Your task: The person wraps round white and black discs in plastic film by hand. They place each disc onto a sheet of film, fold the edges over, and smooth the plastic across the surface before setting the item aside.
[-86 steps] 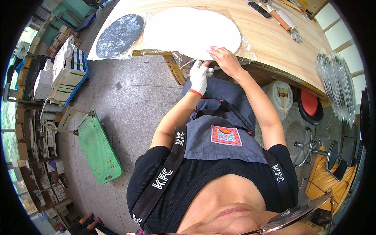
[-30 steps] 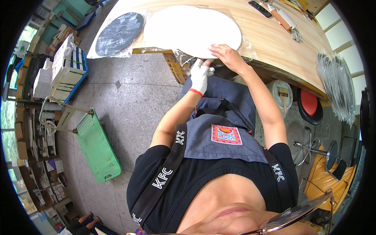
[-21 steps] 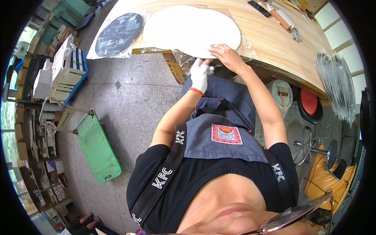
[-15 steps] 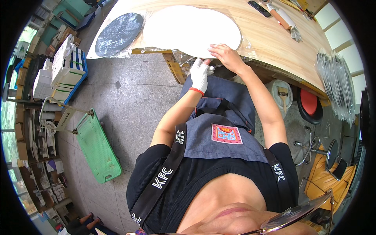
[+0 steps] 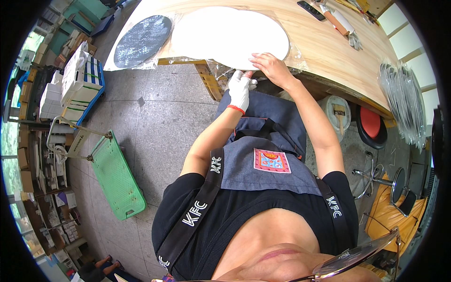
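Observation:
A large white round board (image 5: pixel 230 35) lies at the front edge of the wooden table, on clear plastic film. My left hand (image 5: pixel 240 89), in a white glove with a red cuff and bare at a fingertip, grips the board's near rim from below; some of its fingers are hidden. Bare and palm down, my right hand (image 5: pixel 270 68) rests its outstretched fingers on the board's near right part. To the left of the board is a dark grey round sheet (image 5: pixel 143 41), also on clear film.
On the table (image 5: pixel 338 61) lie a phone (image 5: pixel 311 10), a cardboard tube (image 5: pixel 336 21) and a glove (image 5: pixel 355 41). Clear-wrapped discs (image 5: pixel 403 101) stand at right. Below are a bucket with a brush (image 5: pixel 339 115) and a stool (image 5: pixel 369 124). A green trolley (image 5: pixel 117 174) stands left.

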`<state>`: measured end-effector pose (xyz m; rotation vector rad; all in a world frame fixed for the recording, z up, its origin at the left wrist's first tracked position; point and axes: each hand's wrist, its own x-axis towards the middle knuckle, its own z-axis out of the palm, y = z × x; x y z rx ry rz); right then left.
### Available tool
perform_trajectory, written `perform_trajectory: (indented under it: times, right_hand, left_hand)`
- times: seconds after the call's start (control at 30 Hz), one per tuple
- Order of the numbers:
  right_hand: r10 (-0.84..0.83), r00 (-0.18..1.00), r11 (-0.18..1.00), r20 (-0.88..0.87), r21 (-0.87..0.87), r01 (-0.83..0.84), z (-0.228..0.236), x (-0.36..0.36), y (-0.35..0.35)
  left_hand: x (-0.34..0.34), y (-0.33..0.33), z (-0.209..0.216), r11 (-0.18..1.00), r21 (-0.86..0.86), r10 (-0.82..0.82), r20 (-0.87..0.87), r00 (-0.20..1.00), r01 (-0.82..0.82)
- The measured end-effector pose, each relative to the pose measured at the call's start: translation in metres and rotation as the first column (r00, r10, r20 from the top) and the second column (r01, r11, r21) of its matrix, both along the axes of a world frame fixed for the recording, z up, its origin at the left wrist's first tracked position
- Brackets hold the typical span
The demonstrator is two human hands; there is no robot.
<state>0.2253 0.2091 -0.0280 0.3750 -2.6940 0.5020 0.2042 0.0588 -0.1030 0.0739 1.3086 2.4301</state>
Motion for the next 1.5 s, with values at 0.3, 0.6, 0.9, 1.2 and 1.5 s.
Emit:
perform_trajectory:
  times: [0.3, 0.6, 0.9, 1.2, 1.5]
  right_hand:
    - [-0.003, 1.0, 1.0, -0.004, 0.007, 0.003, -0.003, -0.0002, 0.0003]
    - [0.005, 1.0, 1.0, -0.012, 0.0, -0.005, -0.0021, 0.0002, 0.0001]
    - [0.015, 1.0, 1.0, -0.027, 0.004, -0.015, -0.0034, -0.0005, 0.001]
    - [-0.006, 1.0, 1.0, -0.014, 0.007, 0.006, -0.0015, 0.0011, -0.0009]
    - [-0.002, 1.0, 1.0, -0.022, 0.012, 0.002, -0.0026, 0.0003, 0.0003]
  left_hand:
    - [0.0007, -0.0002, 0.0007, 1.0, 0.026, -0.001, -0.019, 1.0, 0.001]
    - [0.0001, -0.0001, -0.0008, 1.0, 0.014, 0.0, -0.017, 1.0, 0.001]
    - [0.0, -0.0007, -0.0001, 1.0, 0.023, -0.008, -0.014, 1.0, 0.008]
    - [0.0015, -0.0021, 0.0037, 0.999, 0.036, -0.017, 0.01, 1.0, 0.017]
    - [0.002, -0.0007, 0.003, 1.0, 0.021, -0.008, -0.014, 1.0, 0.008]
